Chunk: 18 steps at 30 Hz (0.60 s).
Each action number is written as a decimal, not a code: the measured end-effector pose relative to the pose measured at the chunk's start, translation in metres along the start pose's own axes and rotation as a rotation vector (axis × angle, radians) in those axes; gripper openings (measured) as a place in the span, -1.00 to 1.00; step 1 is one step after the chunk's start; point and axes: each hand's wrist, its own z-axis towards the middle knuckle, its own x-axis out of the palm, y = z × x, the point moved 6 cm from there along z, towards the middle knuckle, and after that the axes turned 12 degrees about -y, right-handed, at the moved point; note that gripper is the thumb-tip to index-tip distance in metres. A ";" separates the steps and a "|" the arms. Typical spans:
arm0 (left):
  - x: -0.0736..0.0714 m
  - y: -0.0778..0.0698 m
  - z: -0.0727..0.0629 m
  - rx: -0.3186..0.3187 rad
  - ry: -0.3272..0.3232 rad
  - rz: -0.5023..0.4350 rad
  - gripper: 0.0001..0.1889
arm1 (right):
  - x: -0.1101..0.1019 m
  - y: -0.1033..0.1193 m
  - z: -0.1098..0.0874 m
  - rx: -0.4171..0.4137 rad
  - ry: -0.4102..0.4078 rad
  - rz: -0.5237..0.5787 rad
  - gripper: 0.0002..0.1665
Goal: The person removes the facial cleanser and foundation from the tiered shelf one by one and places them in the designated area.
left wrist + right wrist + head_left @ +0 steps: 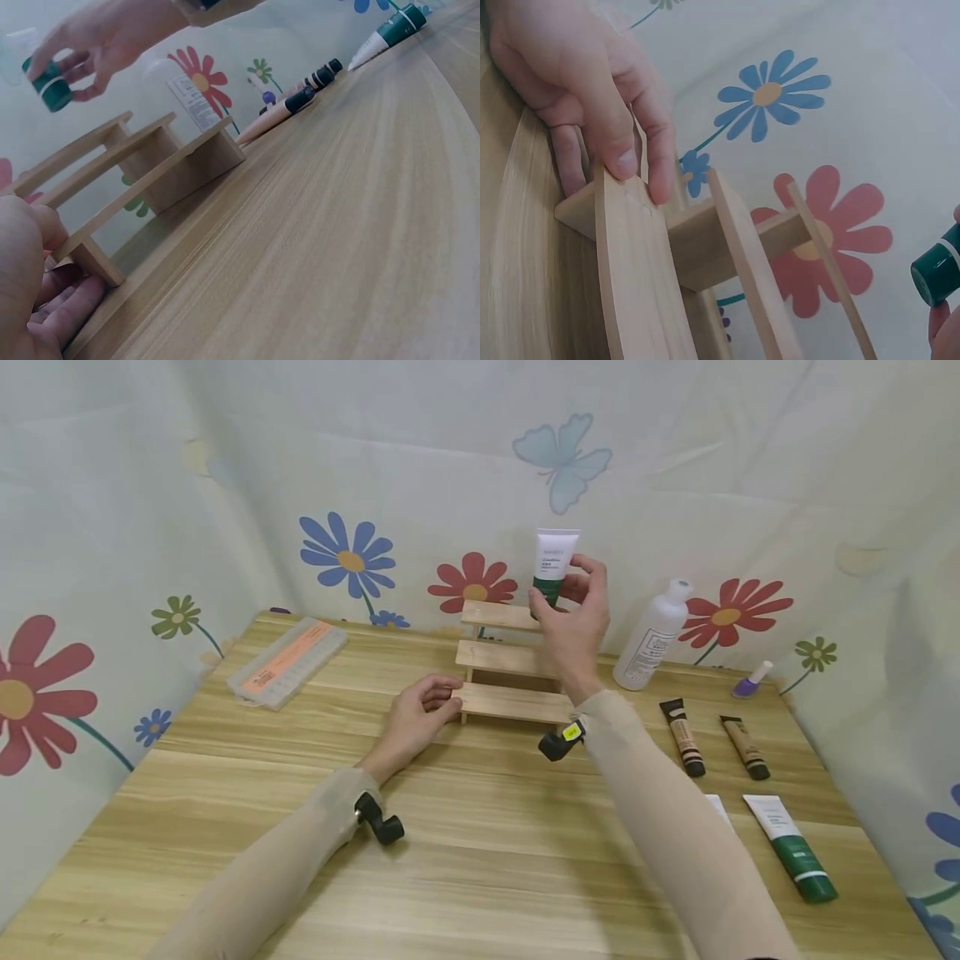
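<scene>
A three-tier wooden display stand stands on the table near the wall cloth. My left hand holds the left end of its lowest shelf; in the right wrist view the thumb of that left hand lies on the shelf's end. Above the top shelf, my right hand grips a squeeze tube, white with a green lower part, cap downward. In the left wrist view the tube's green end is apart from the stand. Part of the tube is hidden behind the fingers.
Right of the stand are a white bottle, a purple nail polish bottle, two beige tubes with black caps and a white-green tube. My right sleeve partly covers another tube. A flat plastic case lies back left.
</scene>
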 end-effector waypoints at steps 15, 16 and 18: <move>0.000 -0.003 -0.002 -0.012 0.002 -0.003 -0.71 | -0.084 0.007 0.003 -0.014 -0.083 -0.047 -0.29; 0.000 -0.002 -0.002 -0.013 0.001 -0.004 -0.71 | -0.089 0.007 0.002 -0.016 -0.086 -0.053 -0.29; 0.000 -0.002 -0.001 -0.013 0.000 -0.005 -0.71 | -0.100 0.006 0.000 -0.007 -0.092 -0.059 -0.29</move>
